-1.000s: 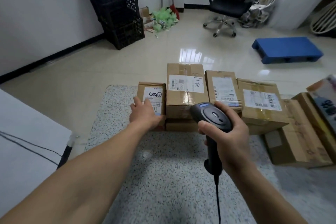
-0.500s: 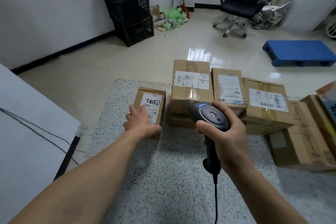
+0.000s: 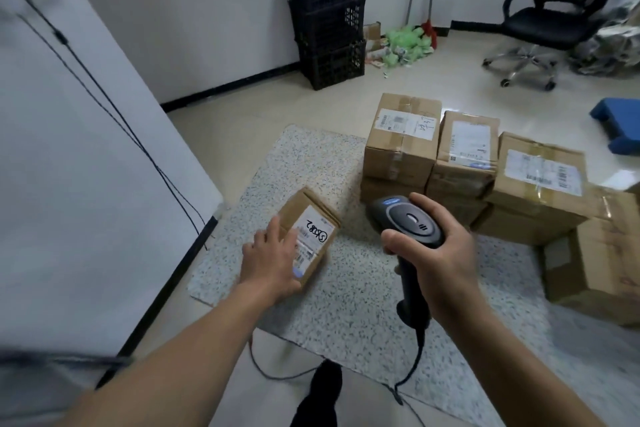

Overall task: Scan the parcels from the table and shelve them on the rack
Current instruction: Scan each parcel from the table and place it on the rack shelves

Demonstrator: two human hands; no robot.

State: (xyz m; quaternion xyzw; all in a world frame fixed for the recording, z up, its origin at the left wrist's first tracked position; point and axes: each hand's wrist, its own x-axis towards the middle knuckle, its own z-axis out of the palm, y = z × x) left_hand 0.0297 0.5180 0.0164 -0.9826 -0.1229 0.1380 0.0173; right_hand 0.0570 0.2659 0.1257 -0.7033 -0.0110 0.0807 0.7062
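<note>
Head view: my left hand [image 3: 270, 260] lies flat, fingers straight, on a small labelled parcel [image 3: 313, 230] on the speckled table [image 3: 346, 308], at nine o'clock from the scanner [image 3: 408, 222]. My right hand [image 3: 441, 255] clasps the scanner's handle. Stacked parcels [image 3: 401, 156] stand from twelve to two o'clock of the scanner.

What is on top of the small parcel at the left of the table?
A white label with black handwriting, and the left hand, fingers spread over the label's near part; the print beneath it is hidden.
</note>
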